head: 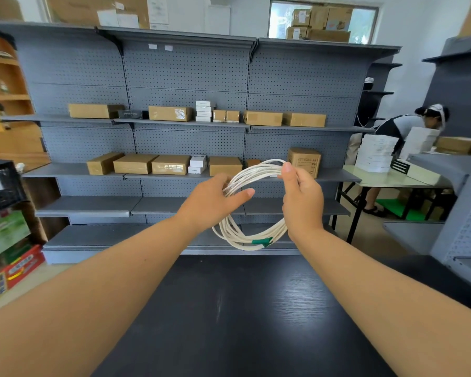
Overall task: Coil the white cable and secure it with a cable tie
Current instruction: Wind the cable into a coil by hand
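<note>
Holding the white cable (252, 174) in a loop above the tabletop (229, 308)

Both hands are raised in front of the grey shelving (188, 77), and the cable hangs between them as a round coil of several turns, clear of the tabletop and touching nothing else. The left hand (215, 197) grips the coil's upper left side, with the fingers behind the strands and the thumb stretched out in front of them. The right hand (301, 197) pinches the top right of the coil between thumb and fingertips. At the bottom of the loop a green band (262, 241) wraps the strands together. It looks like the cable tie, but I cannot tell whether it is drawn tight.

The risks, as I judge them:
- The turns fan apart along the top, so if either hand slackens, a loose turn could slip out and the coil would spring open
- If the green band is not cinched, it could slide along the strands or drop off when the coil is turned
- Only one point is bound, so the unbound upper half could tangle or sag into a figure of eight once it is laid down
- Pulling the two hands apart would stretch the loop into an oval and strain the band
</note>
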{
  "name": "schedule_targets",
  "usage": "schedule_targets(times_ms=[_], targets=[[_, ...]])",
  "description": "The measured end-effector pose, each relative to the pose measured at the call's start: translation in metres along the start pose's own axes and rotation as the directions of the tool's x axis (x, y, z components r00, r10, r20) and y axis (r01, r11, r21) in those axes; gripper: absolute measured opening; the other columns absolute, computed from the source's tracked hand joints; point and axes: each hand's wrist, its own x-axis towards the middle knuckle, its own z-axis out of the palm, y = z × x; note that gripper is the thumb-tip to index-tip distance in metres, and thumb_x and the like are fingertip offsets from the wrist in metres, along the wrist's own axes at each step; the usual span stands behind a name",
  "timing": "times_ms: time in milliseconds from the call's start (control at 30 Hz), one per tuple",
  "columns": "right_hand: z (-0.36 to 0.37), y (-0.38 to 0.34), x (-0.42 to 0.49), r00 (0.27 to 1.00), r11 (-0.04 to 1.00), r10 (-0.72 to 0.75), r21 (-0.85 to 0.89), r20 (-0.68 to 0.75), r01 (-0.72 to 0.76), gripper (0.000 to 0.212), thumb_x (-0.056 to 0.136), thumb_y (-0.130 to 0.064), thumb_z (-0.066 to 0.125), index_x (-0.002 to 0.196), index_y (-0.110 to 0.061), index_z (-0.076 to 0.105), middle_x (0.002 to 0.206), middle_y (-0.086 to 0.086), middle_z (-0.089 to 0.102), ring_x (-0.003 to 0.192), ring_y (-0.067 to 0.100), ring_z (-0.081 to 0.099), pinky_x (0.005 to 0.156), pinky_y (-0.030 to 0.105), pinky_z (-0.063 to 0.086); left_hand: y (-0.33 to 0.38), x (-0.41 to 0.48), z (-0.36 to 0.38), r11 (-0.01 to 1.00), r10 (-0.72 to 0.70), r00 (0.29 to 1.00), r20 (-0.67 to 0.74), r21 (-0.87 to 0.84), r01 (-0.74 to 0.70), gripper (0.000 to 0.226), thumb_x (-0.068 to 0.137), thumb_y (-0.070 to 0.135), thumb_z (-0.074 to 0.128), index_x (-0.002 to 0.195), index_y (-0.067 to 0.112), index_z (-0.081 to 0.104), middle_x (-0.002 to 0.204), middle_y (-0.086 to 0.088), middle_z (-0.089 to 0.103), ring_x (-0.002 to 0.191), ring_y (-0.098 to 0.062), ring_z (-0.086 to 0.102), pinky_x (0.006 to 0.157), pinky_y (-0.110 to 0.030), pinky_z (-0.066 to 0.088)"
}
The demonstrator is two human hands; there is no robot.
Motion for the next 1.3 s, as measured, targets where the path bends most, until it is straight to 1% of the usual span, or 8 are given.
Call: schedule_targets(times_ms=[100,200,267,367,500,767,1067,1300], targets=[[-0.006,0.001,0.002,1.000,0.999,-0.028,-0.019,0.014,0.028,0.024,0.095,-0.038,0.045,0.083,-0.024,0.061,0.055,-0.016,0.047,0.058,0.001,0.044,0.057,0.019,0.034,0.008,0.002,-0.005,0.989,0.021,0.992,-0.121,0.146,-0.003,0.073,0.078,0.061,0.056,0.135,0.018,0.040,0.137,-0.001,0.047,0.127,-0.017,0.043,0.103,-0.035,0.035],[-0.012,0.002,0.002,0.999,0.998,-0.044,-0.053,0.022,0.046,0.024,0.095,-0.035,0.045,0.090,-0.021,0.064,0.064,-0.015,0.052,0.063,-0.003,0.049,0.056,0.008,0.035,0.018,0.003,-0.008,0.866,0.216,0.930,-0.298,0.499,-0.041,0.083,0.080,0.066,0.048,0.140,0.010,0.034,0.146,-0.008,0.036,0.137,-0.024,0.030,0.112,-0.039,0.022],[-0.015,0.003,0.001,0.998,0.997,-0.047,-0.067,0.029,0.049,0.021,0.095,-0.034,0.045,0.089,-0.023,0.062,0.067,-0.015,0.053,0.065,-0.009,0.051,0.056,0.004,0.035,0.026,0.000,-0.007,0.812,0.316,0.889,-0.333,0.579,-0.072,0.086,0.079,0.069,0.038,0.139,0.008,0.037,0.147,-0.012,0.034,0.139,-0.027,0.027,0.115,-0.041,0.015],[-0.019,0.003,0.000,0.998,0.997,-0.037,-0.065,0.048,0.040,0.019,0.095,-0.034,0.046,0.091,-0.023,0.062,0.071,-0.018,0.055,0.068,-0.010,0.053,0.058,0.002,0.035,0.034,-0.002,0.001,0.781,0.416,0.872,-0.257,0.593,-0.198,0.089,0.074,0.067,0.028,0.139,0.007,0.036,0.147,-0.013,0.034,0.140,-0.028,0.026,0.116,-0.040,0.013],[-0.022,0.002,0.000,0.999,0.999,-0.035,-0.016,0.042,0.036,0.024,0.095,-0.035,0.047,0.091,-0.019,0.064,0.070,-0.019,0.056,0.068,-0.015,0.051,0.060,0.004,0.036,0.035,-0.007,0.022,0.812,0.366,0.925,-0.105,0.522,-0.262,0.103,0.070,0.075,0.034,0.147,0.008,0.017,0.152,-0.012,0.025,0.143,-0.025,0.017,0.117,-0.038,0.008],[-0.027,-0.002,0.002,1.000,0.995,0.023,0.094,0.003,-0.023,0.026,0.089,-0.047,0.046,0.067,-0.040,0.058,0.047,-0.024,0.050,0.056,0.006,0.043,0.062,0.032,0.038,0.035,-0.017,0.058,0.738,0.392,0.914,-0.110,0.631,-0.240,0.145,0.046,0.083,0.060,0.146,0.004,-0.008,0.143,-0.010,0.032,0.133,-0.026,0.030,0.114,-0.043,0.023],[-0.030,-0.008,0.009,0.998,0.983,0.049,0.176,0.042,-0.055,0.028,0.075,-0.063,0.043,0.066,-0.043,0.061,0.044,-0.020,0.047,0.053,0.009,0.039,0.059,0.033,0.034,0.036,-0.021,0.081,0.692,0.342,0.929,-0.141,0.707,-0.147,0.143,0.042,0.081,0.066,0.143,0.019,-0.014,0.155,-0.015,0.012,0.142,-0.033,0.016,0.114,-0.054,0.012],[-0.024,-0.012,0.009,0.996,0.962,0.069,0.261,0.061,-0.083,0.026,0.080,-0.057,0.046,0.065,-0.042,0.061,0.042,-0.018,0.044,0.049,0.009,0.036,0.053,0.029,0.031,0.024,-0.011,0.077,0.673,0.450,0.860,-0.241,0.725,-0.149,0.127,0.045,0.055,0.076,0.144,0.008,0.010,0.144,-0.022,0.036,0.129,-0.039,0.040,0.106,-0.053,0.031]])
